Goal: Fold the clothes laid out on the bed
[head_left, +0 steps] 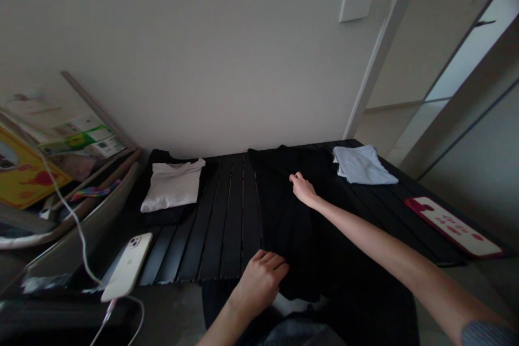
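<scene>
On the black slatted bench [231, 216], at middle: one black garment [279, 211], spread from the wall side to the near edge, where it hangs slightly over. Black on black; folds and seams hard to read.

Left hand [265, 275]: at the garment's near left corner, fingers curled; whether cloth is pinched under them cannot be told. Right hand [304, 189]: farther out, over the garment's upper middle, fingers drawn in with thumb close to forefinger; whether cloth is caught between them cannot be told either.

Handling notes, by judgement: the step in hand seems to be arranging the cloth. Best done with light fingertips on an edge, not a bunched middle; the two hands drawn gently apart to level creases; the near hem kept even, since its overhang could drag the rest. Edges are best found by touch, given the dim light.

Neighbours, left: pale folded shirt [176, 186] on a dark cloth [168, 219]; white phone [127, 267] at the near left, cable attached. Neighbours, right: light grey folded cloth [360, 165], close beside the garment's far right part; red-bordered board [454, 227], well apart. Both sides are best left undisturbed by sleeve or forearm.
</scene>
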Motion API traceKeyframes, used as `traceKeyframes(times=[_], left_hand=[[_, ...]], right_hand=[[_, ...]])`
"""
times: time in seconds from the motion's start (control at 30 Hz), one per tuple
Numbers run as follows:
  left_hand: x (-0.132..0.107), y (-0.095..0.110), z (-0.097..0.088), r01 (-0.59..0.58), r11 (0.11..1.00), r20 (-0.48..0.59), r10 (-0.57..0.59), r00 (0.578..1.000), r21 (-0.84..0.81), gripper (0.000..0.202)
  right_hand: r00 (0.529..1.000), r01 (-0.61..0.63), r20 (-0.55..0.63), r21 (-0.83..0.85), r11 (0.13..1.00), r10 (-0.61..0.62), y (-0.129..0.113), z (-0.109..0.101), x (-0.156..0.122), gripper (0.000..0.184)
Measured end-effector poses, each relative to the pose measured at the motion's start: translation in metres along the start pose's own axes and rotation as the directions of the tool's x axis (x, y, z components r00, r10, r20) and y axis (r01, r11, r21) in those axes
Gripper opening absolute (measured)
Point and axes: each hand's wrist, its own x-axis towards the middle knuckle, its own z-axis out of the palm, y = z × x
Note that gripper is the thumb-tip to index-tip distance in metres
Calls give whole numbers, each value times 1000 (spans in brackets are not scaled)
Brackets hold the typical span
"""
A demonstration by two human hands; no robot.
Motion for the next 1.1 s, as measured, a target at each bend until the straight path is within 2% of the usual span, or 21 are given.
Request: traceKeyframes(times=[0.1,0.2,0.3,0.43,0.53,0.63,0.73,0.83,0.93,1.03,1.1], left_hand=[[-10,8,-9,63,998,-122,-60,991,19,50],[-23,19,-17,93,995,-216,-101,971,-43,62],[-33,32,-27,57,988,-143,-78,987,-142,68],[-32,44,-41,14,966,22,-8,1000,-260,56],[-25,43,-50,56,954,-23,-66,998,-294,49],[-18,37,-57,33,933,-99,-73,992,-357,49],[-5,24,-56,17,895,-216,-126,968,-447,39],[22,-2,-41,55,890,-372,-245,895,-453,32],[59,-41,-20,82,924,-462,-262,847,-373,27],[101,-81,-4,155,942,-523,-297,799,-299,28],[129,-103,-1,217,941,-540,-328,775,-261,29]], right_hand=[[1000,-5,11,-5,1000,5,-5,3,-4,33],[999,29,37,-15,999,-29,-11,6,-11,38],[997,61,56,-49,997,-58,-16,9,-20,38],[997,74,46,-103,992,-69,-25,10,-29,41],[998,68,-5,-142,988,-69,-30,6,-31,43],[985,109,-112,-190,976,-131,-32,2,-31,49],[948,215,-189,-207,954,-254,-31,4,-30,50],[940,320,-78,-141,937,-332,-29,15,-29,48],[944,329,45,-93,940,-326,-29,28,-28,53],[955,294,63,-90,952,-289,-35,37,-30,65],[958,281,81,-78,956,-275,-45,39,-32,71]])
